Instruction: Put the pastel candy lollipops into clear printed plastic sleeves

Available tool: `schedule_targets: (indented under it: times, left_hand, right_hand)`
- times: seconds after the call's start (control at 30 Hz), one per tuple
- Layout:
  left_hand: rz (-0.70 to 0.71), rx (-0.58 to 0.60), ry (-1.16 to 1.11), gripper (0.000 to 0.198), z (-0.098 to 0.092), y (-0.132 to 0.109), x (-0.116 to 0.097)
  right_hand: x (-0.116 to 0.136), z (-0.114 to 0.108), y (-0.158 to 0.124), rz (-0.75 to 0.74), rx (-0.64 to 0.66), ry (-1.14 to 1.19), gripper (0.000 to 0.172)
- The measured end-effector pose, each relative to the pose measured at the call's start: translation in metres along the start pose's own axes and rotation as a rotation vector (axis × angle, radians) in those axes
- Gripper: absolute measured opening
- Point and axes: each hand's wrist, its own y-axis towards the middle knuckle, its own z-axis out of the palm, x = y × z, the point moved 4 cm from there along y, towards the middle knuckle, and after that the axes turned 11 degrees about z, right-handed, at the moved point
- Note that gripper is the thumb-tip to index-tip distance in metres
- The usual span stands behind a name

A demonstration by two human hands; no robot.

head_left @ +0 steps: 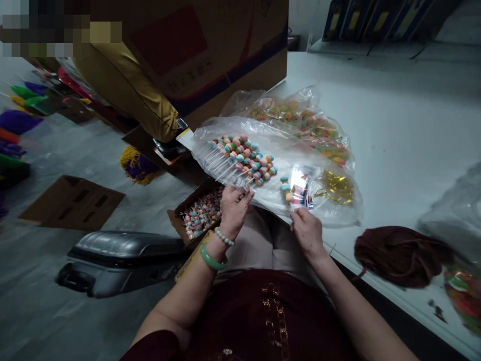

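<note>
My right hand (307, 231) is closed at the lower end of a candy skewer (286, 189), with pastel pieces in blue, cream and orange. Its stick is hidden by my fingers. Fingers pinched, my left hand (235, 208) holds a small piece that looks like clear printed plastic (244, 186). Just beyond it, a row of candy skewers (244, 158) lies on a clear plastic bag (263, 131), white sticks pointing left. Small printed labels (300, 193) lie beside the held skewer. Gold twist ties (337, 188) rest on the plastic to the right.
Bags of orange and green candy (313, 125) lie behind on the white table (394, 130). An open box of wrapped skewers (201, 215) stands below left. A large carton (225, 55), a grey suitcase (124, 260), a dark cloth (398, 255) and another person's sleeve (124, 85) surround the area.
</note>
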Motion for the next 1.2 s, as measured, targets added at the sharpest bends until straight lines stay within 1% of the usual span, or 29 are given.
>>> schedule_targets:
  times: [0.07,0.1,0.13,0.2,0.27,0.3,0.33,0.4,0.43,0.47,0.53,0.6,0.63,0.67,0.7,0.77,0.83,0.9,0.93,0.97,1.03,1.1,1.13,1.2]
  left_hand:
    - [0.185,0.027,0.436,0.015,-0.008,0.013,-0.007]
    - [0.249,0.062,0.592,0.015,-0.009,0.02,-0.008]
    - [0.288,0.104,0.699,0.017,-0.009,0.028,-0.007]
    - [0.303,0.229,0.797,0.021,-0.005,0.041,0.002]
    - [0.262,0.331,0.783,0.025,0.0,0.05,0.015]
    - [0.242,0.344,0.74,0.026,0.002,0.053,0.021]
    - [0.229,0.324,0.67,0.026,0.003,0.054,0.025]
    - [0.2,0.204,0.447,0.023,0.003,0.051,0.032]
    - [0.161,0.13,0.295,0.022,0.002,0.047,0.034]
    - [0.097,0.06,0.126,0.022,0.002,0.042,0.036]
    - [-0.075,-0.029,-0.217,0.022,0.004,0.025,0.039]
    - [-0.231,-0.039,-0.504,0.02,0.011,0.003,0.036]
    - [-0.278,-0.028,-0.607,0.02,0.015,-0.008,0.032]
    - [-0.316,-0.019,-0.687,0.022,0.019,-0.019,0.028]
    - [-0.345,-0.006,-0.73,0.024,0.022,-0.029,0.024]
    - [-0.391,0.04,-0.774,0.025,0.03,-0.047,0.017]
    - [-0.433,0.114,-0.821,0.026,0.038,-0.058,0.013]
    - [-0.475,0.163,-0.876,0.031,0.042,-0.061,0.012]
    - [-0.5,0.155,-0.892,0.033,0.041,-0.06,0.013]
    - [-0.53,0.122,-0.895,0.034,0.039,-0.056,0.016]
    - [-0.588,0.016,-0.88,0.033,0.029,-0.046,0.024]
    - [-0.618,-0.048,-0.88,0.029,0.018,-0.035,0.029]
    - [-0.621,-0.056,-0.898,0.026,0.014,-0.029,0.029]
    - [-0.632,-0.036,-0.957,0.021,0.01,-0.022,0.027]
  right_hand:
    - [0.02,0.006,0.015,-0.021,-0.076,-0.265,0.025]
    - [0.029,0.011,0.02,-0.03,-0.09,-0.371,0.026]
    - [0.037,0.015,0.024,-0.041,-0.093,-0.456,0.027]
    - [0.048,0.023,0.026,-0.073,-0.086,-0.566,0.031]
    - [0.053,0.027,0.024,-0.108,-0.096,-0.61,0.035]
    - [0.054,0.028,0.022,-0.123,-0.113,-0.605,0.036]
    - [0.054,0.027,0.02,-0.134,-0.135,-0.573,0.035]
    - [0.055,0.026,0.019,-0.148,-0.149,-0.41,0.033]
    - [0.056,0.027,0.02,-0.153,-0.112,-0.27,0.032]
    - [0.057,0.03,0.021,-0.144,-0.038,-0.094,0.032]
    - [0.063,0.041,0.024,-0.062,0.197,0.315,0.032]
    - [0.071,0.055,0.023,0.062,0.432,0.69,0.031]
    - [0.076,0.061,0.021,0.117,0.509,0.836,0.031]
    - [0.08,0.065,0.018,0.156,0.549,0.951,0.032]
    - [0.082,0.067,0.015,0.183,0.555,1.038,0.032]
    - [0.081,0.067,0.01,0.22,0.501,1.145,0.03]
    - [0.074,0.062,0.008,0.23,0.423,1.163,0.028]
    - [0.064,0.053,0.008,0.175,0.338,1.079,0.026]
    - [0.057,0.046,0.008,0.128,0.291,1.004,0.025]
    - [0.05,0.039,0.007,0.08,0.247,0.917,0.025]
    - [0.034,0.026,0.003,0.007,0.197,0.754,0.025]
    - [0.018,0.019,-0.006,-0.014,0.212,0.649,0.027]
    - [0.011,0.016,-0.012,-0.015,0.232,0.612,0.027]
    - [0.0,0.015,-0.024,-0.021,0.277,0.552,0.027]
